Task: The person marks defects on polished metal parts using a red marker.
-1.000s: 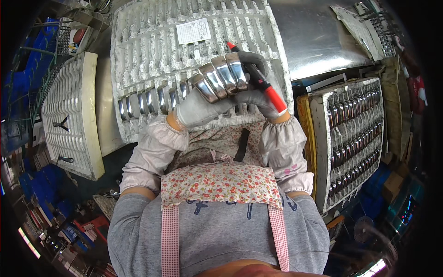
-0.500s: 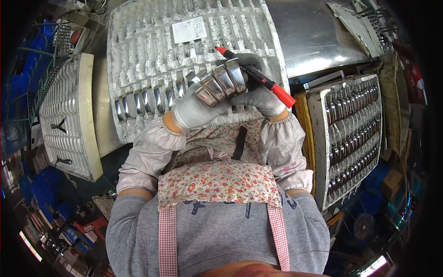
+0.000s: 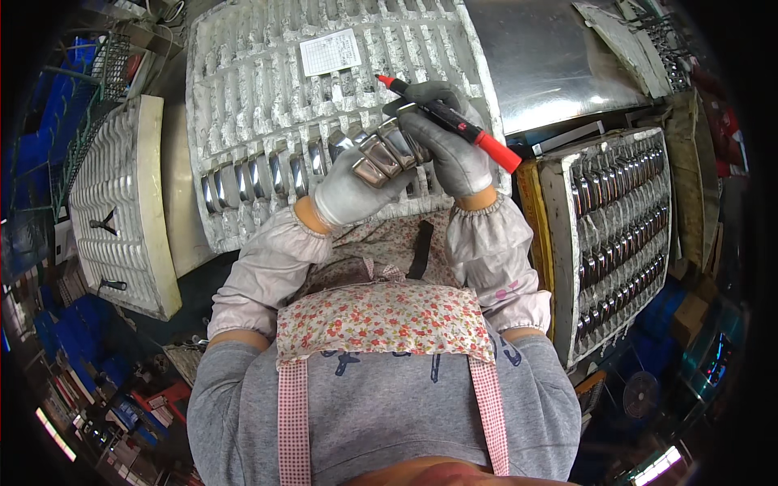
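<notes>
A left hand [image 3: 350, 196] in a pale glove grips a fan of shiny metal pieces [image 3: 389, 154] above the near half of a pale, ridged tray [image 3: 243, 105]. The right hand [image 3: 463, 158], in a grey glove, has a red and black marker [image 3: 454, 121] clasped across it, tapered tip pointing far and left; its fingers also close around the fan's right end. More pieces [image 3: 276, 174] stand in the tray's near row, to the left. A paper sheet [image 3: 331, 53] lies farther back. To the right, another tray [image 3: 569, 263] holds three filled rows.

Good handling here probably means the left hand supporting the fan evenly, the right fingers separating pieces singly without scraping polished faces, and the marker's tip angled clear of the metal.
</notes>
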A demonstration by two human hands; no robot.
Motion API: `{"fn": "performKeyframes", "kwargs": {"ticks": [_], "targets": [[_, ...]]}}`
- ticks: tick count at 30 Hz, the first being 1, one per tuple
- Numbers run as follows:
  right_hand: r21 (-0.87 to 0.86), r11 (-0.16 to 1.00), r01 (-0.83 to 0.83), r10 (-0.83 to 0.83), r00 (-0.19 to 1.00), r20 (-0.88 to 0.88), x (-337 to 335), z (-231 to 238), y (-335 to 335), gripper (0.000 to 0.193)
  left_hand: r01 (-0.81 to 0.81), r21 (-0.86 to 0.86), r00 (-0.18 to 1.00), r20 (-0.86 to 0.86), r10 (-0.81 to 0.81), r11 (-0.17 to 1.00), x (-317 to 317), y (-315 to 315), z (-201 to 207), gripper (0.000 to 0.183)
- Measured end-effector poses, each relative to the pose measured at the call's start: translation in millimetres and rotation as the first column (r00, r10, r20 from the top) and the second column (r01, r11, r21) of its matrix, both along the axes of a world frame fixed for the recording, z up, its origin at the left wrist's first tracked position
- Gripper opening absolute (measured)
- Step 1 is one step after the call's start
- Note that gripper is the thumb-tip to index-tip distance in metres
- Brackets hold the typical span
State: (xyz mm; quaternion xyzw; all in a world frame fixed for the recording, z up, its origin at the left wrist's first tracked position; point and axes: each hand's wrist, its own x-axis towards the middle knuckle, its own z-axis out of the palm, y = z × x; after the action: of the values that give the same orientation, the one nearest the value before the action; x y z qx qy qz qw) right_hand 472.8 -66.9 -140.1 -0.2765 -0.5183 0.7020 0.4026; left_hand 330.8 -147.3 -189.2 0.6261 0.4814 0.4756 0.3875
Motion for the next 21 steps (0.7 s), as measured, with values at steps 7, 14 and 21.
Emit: {"fn": "performKeyframes", "kwargs": {"ticks": [7, 14, 21], "targets": [[0.304, 0.926, 0.222, -0.216, 0.975, -0.055, 7, 3, 11, 0.039, 0.039, 0.113, 0.986, -0.164, -0.02, 0.993, -1, 0, -2, 0.039], [0.495, 0.816, 0.298, -0.358, 0.933, 0.03, 41, 30, -3, 0.024, 0.051, 0.051, 0.992, -0.117, -0.045, 0.997, -4, 4, 6, 0.037], [0.867, 0.499, -0.007, -0.478, 0.832, 0.282, 31, 56, -5, 0.02, 0.047, 0.141, 0.985, -0.173, -0.022, 0.989, -2, 3, 16, 0.036]]}}
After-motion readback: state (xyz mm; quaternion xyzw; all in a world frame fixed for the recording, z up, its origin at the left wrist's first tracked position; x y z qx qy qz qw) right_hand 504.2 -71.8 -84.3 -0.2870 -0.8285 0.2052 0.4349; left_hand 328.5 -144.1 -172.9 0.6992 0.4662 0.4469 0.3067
